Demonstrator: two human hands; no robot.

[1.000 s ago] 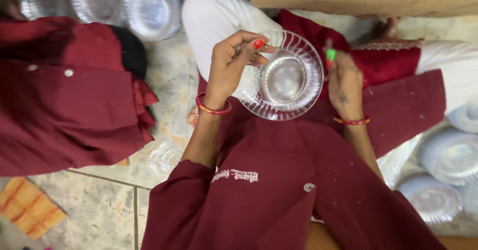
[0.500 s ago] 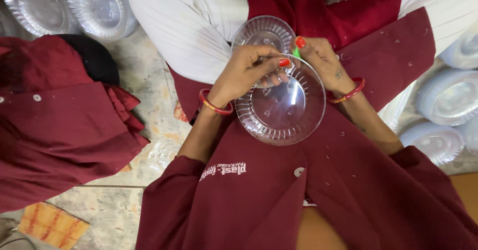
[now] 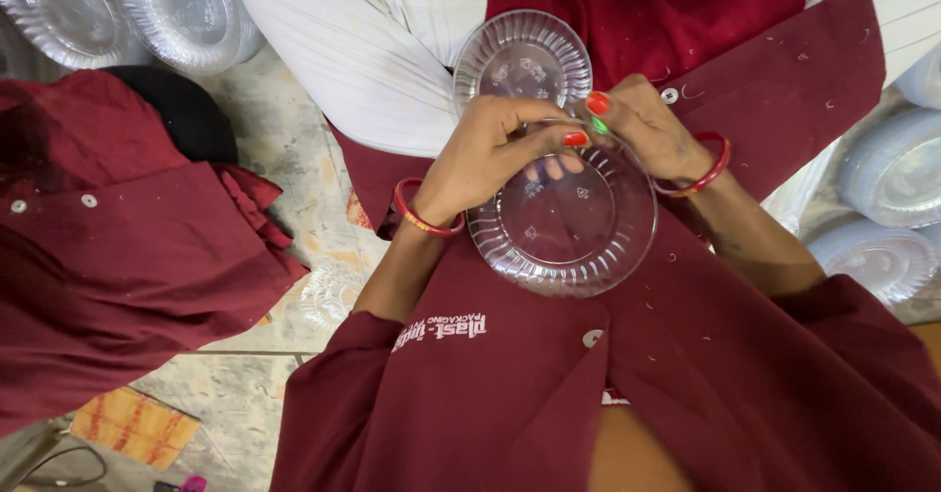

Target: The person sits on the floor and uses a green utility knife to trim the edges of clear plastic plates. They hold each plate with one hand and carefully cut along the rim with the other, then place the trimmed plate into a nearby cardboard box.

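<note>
From the head view we look down on our own lap, covered by a dark red coat. Our left hand (image 3: 490,154) is closed on the near clear plastic plate (image 3: 564,227), with the thumb on top of the far rim and the fingers curled beneath, where they show through the plastic. Our right hand (image 3: 647,129) is closed too, pinching the same stretch of rim just beside the left thumb, with a small green thing (image 3: 599,126) at its fingertips; we cannot tell what that is. A second clear plate (image 3: 522,61) sits just beyond the first, its near edge hidden behind our hands, so we cannot tell whether the two plates touch or overlap there.

Both plates are over our lap, the near one above the red coat and the far one above the white trousers (image 3: 372,51). The plastic looks thin and ribbed, so we judge that a light pinch at the rim is best, with the flat centre left alone to keep it from buckling or smudging. Keeping both hands close together on one edge should let the plate hang steady.

Around us, stacks of clear plates (image 3: 118,7) lie on the stone floor (image 3: 284,139) at upper left, and pale stacks (image 3: 897,169) rest at the right. Another person's red sleeve (image 3: 118,257) fills the left side.
</note>
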